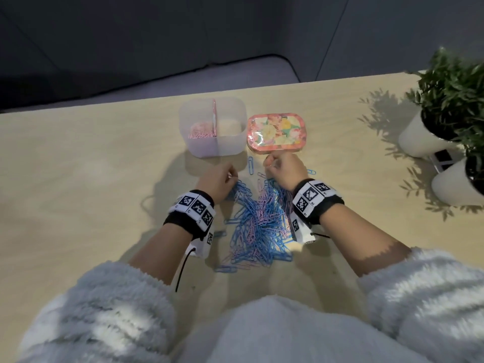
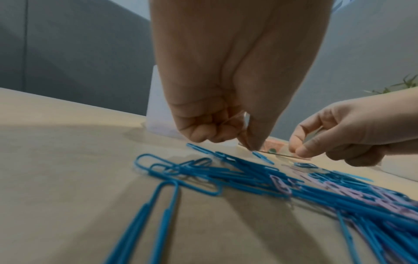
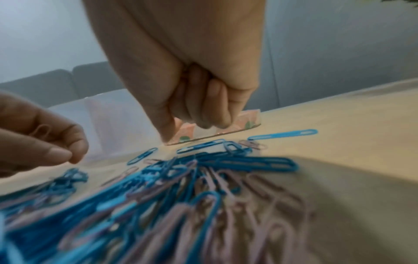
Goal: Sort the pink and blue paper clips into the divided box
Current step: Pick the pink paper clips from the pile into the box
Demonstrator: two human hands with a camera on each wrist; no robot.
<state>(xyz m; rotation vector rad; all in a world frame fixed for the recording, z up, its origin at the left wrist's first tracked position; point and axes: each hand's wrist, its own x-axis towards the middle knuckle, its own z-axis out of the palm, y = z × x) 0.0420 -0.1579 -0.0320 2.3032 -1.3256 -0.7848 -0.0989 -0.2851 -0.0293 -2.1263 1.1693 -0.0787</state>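
While we look down from the head view, the mixed heap of pink and blue paper clips [image 1: 258,221] lies on the pale wooden table [image 1: 78,158], short of the translucent divided plastic box [image 1: 212,127] whose left compartment holds pink clips.

From the left wrist, our left hand [image 2: 226,110] curls, thumb and finger pinched together at the heap's far edge; what they grip we cannot tell.

From the right wrist, our right hand [image 3: 199,100] is fisted above the heap; we cannot tell whether it holds anything.

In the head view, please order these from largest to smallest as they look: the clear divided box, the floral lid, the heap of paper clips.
1. heap of paper clips, the widest spread
2. clear divided box
3. floral lid

The box and lid look close in footprint. The heap lies nearer the camera, which enlarges it.
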